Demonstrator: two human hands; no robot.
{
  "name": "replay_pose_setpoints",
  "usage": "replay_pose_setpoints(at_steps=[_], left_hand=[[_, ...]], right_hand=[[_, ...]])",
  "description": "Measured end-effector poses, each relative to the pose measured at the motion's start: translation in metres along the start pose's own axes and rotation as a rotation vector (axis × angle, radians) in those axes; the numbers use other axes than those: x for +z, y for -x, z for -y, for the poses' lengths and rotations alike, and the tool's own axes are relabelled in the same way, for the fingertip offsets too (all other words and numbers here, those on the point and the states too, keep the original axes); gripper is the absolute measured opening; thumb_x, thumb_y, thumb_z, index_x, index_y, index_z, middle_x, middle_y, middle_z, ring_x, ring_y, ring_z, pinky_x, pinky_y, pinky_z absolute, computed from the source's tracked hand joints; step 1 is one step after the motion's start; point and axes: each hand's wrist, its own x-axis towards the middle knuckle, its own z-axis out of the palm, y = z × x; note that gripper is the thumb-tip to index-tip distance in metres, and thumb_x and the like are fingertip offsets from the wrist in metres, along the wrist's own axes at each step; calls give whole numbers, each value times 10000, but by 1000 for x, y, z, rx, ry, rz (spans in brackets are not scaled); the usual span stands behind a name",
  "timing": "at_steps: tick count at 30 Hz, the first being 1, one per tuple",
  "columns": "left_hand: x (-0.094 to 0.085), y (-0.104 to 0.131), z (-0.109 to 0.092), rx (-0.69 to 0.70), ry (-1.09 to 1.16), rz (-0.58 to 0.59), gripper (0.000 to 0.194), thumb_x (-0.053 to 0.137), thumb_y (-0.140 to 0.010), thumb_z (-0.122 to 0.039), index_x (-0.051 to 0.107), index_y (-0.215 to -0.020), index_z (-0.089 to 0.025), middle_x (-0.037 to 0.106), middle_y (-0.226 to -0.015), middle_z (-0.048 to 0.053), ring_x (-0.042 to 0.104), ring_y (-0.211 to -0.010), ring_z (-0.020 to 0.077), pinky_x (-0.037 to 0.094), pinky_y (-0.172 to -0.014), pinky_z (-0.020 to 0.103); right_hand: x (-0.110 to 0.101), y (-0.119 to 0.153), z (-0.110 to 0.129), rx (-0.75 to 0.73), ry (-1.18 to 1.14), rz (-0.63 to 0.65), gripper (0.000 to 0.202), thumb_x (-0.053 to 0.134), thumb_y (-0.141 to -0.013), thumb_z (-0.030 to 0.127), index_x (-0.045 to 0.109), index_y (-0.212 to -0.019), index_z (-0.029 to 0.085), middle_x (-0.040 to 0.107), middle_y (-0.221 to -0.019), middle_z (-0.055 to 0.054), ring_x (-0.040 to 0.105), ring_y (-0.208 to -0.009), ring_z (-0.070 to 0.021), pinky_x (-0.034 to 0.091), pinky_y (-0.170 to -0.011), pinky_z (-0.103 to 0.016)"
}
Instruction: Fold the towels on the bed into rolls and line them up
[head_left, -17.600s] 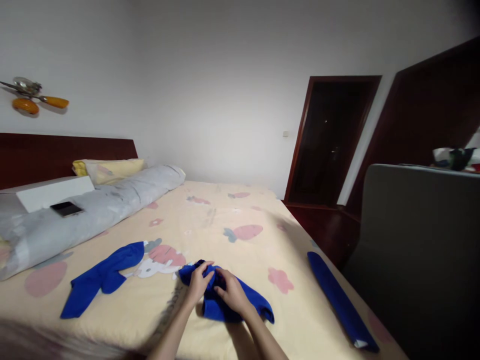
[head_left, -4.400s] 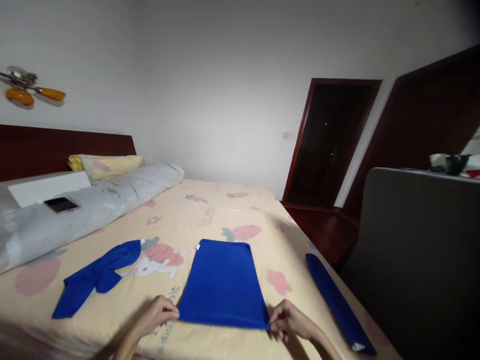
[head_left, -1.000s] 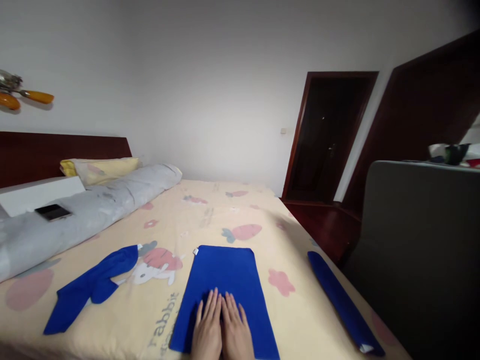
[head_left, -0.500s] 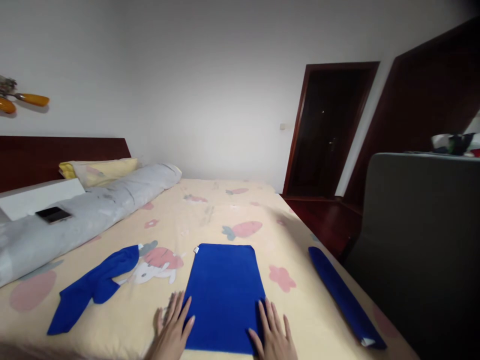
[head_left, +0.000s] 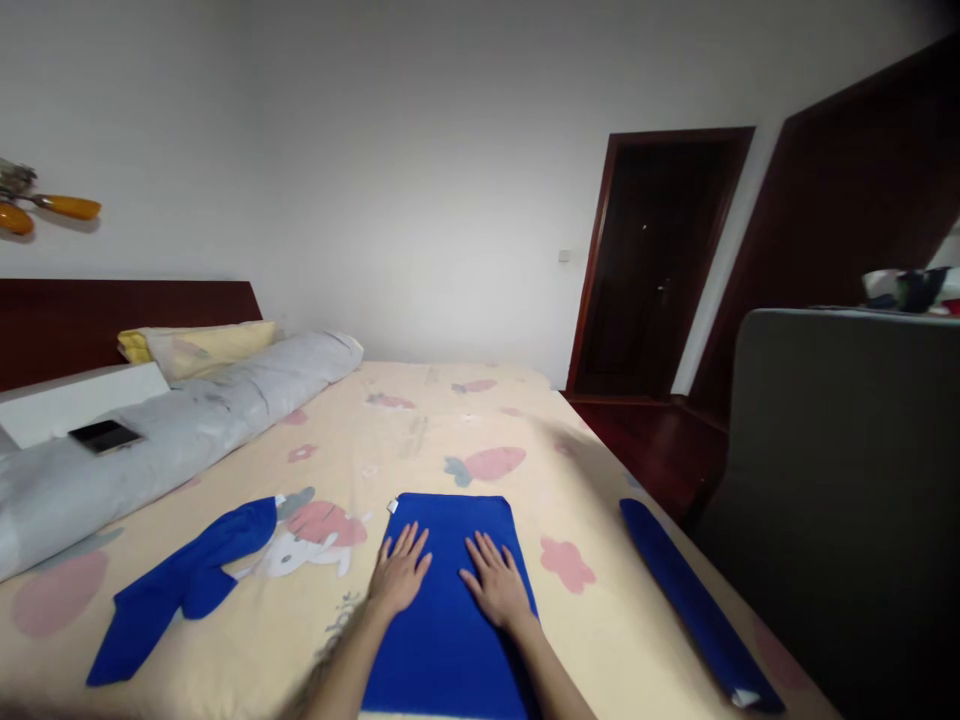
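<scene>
A blue cloth [head_left: 450, 640] lies flat on the bed in front of me, a small white tag at its far left corner. My left hand [head_left: 402, 574] rests palm down near its left edge, fingers spread. Toward the cloth's right edge, my right hand [head_left: 496, 584] also lies flat with the fingers apart. Neither hand grips anything. Off to the left is a crumpled blue cloth [head_left: 187, 570]. On the right, a blue cloth folded into a long narrow strip [head_left: 694, 595] lies along the bed's edge, with a white tag at its near end.
The bed sheet [head_left: 420, 440] is cream with carrot and rabbit prints. A grey rolled quilt [head_left: 247, 395] runs along the left, carrying a phone [head_left: 105, 436] and near a white box [head_left: 82, 400]. A dark chair back [head_left: 840, 450] stands beyond the right edge.
Both hands have moved forward and inward, from the near side edges of the flat cloth onto its upper half. The cloths lie as before.
</scene>
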Motion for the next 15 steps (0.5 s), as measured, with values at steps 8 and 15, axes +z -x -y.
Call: replay_pose_setpoints(at_steps=[8,15], left_hand=[[18,-25,-8,-112,-121,-145,566,229,-950,-222,267,-1512,-165,184,-1588,74,152,-1472,229,154,-1166,526],[11,-44,-7,-105,-32,-41,556,252,-968,-404,294,-1502,-256,220,-1581,49,200,-1460,232,192,-1156,532]], right_hand=[[3,-32,8,86,27,-47,575,278,-964,365,299,-1493,139,205,-1572,-101,158,-1466,-233,136,-1186,-445],[4,-61,-6,125,22,-14,604,266,-957,510,313,-1488,226,218,-1576,-66,165,-1466,-220,144,-1174,-480]])
